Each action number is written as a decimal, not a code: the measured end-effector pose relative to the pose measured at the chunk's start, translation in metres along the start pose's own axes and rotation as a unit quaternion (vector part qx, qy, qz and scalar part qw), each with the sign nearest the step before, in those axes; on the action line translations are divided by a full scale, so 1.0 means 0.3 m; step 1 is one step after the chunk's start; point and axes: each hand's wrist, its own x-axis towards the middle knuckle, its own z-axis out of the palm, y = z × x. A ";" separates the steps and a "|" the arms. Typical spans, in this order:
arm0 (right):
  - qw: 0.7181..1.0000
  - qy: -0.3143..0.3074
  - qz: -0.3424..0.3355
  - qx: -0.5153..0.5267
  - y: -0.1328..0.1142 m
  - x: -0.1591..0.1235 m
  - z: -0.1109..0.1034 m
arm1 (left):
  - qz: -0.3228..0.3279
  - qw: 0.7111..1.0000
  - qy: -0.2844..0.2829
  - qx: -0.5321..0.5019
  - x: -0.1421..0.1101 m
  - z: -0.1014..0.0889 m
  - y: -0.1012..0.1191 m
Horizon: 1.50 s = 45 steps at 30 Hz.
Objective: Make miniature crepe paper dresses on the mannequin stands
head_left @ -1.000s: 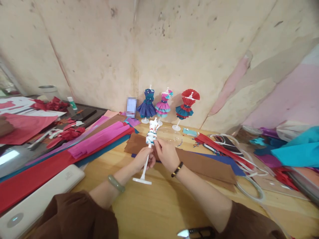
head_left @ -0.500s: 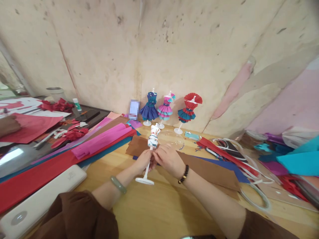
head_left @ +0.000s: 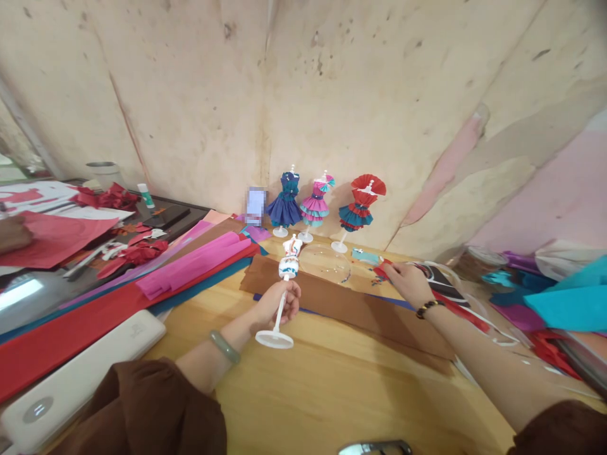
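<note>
My left hand (head_left: 276, 303) is wrapped round the thin white stem of a small dress form (head_left: 288, 266). The form is white with coloured marks on its torso, tilted a little, its round base below my fingers. Off to the right, my right hand (head_left: 411, 283) reaches down with its fingertips closed at the end of a red paper strip (head_left: 382, 268). Part of the strip is hidden under that hand. A brown paper sheet (head_left: 332, 292) lies between my hands, over a blue one.
Three dressed forms, blue (head_left: 284, 208), pink (head_left: 315, 205) and red (head_left: 356, 212), stand against the wall. A clear round dish (head_left: 327, 265) holds tiny beads. On the left lie coloured papers (head_left: 194, 262), a white power bank (head_left: 85, 373) and another person's hand (head_left: 14, 234).
My right hand has left the dress form and moved right to the red strip. My left hand still holds the form, whose torso now shows more fully.
</note>
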 end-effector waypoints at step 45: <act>0.953 -0.164 -0.101 0.235 -0.237 -0.112 -0.020 | 0.287 0.883 0.214 0.302 -0.049 0.011 -0.004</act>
